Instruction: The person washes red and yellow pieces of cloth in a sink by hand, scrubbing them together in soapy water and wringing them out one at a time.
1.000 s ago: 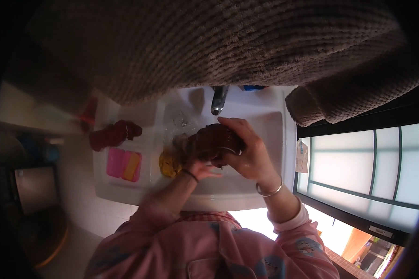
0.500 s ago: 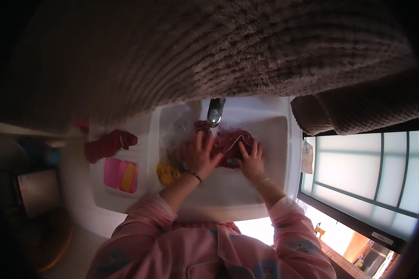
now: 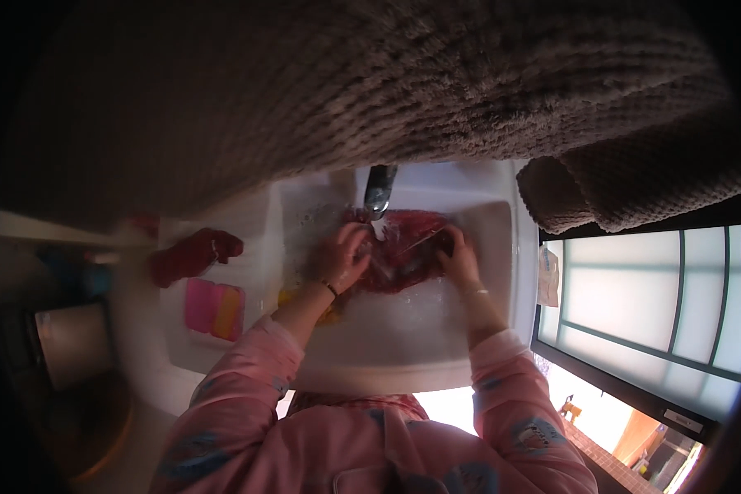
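Down in the white sink [image 3: 482, 325], right below the metal tap [image 3: 379, 191], a wet red cloth [image 3: 405, 259] lies spread between the person's two hands. From where I stand, it seems laid out there so that the pale stream off the spout lands on it. The right hand [image 3: 459, 262] appears to pinch the cloth's right edge between thumb and bent fingers, perhaps to keep it flat. The left hand [image 3: 342, 259] rests on the opposite edge with its fingers curled; whether it grips or only presses, I can't tell.

Partly behind the left forearm there's something yellow [image 3: 328, 314] in the basin, too blurred to name. On the ledge to the left sit a dark red bundle [image 3: 188, 257] and an open pink case [image 3: 199, 305] with an orange-yellow bar [image 3: 228, 313] in one half, presumably left there to be within reach yet out of the water. A thick brown towel [image 3: 445, 90] hangs across the top.

As for writing, a small pale label [image 3: 682, 421] is fixed to the dark frame under the window [image 3: 622, 284], and I can't make it out; the blue patches on the pink sleeves [image 3: 535, 436] are no clearer, and I spot no brand mark on the case
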`<state>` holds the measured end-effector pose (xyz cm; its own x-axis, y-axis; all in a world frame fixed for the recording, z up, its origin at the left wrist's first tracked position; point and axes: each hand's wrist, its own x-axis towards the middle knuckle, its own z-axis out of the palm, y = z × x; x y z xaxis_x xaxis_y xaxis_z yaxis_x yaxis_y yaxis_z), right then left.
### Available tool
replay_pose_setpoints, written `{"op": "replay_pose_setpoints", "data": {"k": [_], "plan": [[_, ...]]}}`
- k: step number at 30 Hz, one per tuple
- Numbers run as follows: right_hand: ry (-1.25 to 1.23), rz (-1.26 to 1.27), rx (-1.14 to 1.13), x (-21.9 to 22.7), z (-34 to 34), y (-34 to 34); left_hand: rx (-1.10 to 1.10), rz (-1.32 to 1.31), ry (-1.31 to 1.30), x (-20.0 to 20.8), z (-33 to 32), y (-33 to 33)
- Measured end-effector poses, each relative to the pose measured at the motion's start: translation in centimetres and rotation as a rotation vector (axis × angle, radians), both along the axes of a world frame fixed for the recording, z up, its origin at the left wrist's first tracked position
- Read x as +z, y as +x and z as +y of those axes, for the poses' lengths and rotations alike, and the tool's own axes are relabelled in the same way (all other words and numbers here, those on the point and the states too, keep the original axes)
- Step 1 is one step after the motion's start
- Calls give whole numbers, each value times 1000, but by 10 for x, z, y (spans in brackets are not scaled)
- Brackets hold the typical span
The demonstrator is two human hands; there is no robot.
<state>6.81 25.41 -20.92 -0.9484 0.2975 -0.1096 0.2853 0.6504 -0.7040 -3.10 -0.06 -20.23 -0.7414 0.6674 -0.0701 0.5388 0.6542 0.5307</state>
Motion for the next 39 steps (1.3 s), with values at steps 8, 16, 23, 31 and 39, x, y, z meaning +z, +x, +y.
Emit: {"op": "replay_pose_setpoints", "data": {"k": [8,16,23,31,39], "plan": [[-644,-90,-385,10,-55,27,6,-317,-643,30,-68,44],[-162,211,294,240,-84,-3,-319,-76,-438,98,-90,69],[303,442,587,278,-77,-12,-78,-356,-155,41,-150,72],[746,241,991,113,-66,22,-115,-15,-457,54,-127,68],[804,-110,602,3,-107,11,-90,43,-554,22,-92,64]]}}
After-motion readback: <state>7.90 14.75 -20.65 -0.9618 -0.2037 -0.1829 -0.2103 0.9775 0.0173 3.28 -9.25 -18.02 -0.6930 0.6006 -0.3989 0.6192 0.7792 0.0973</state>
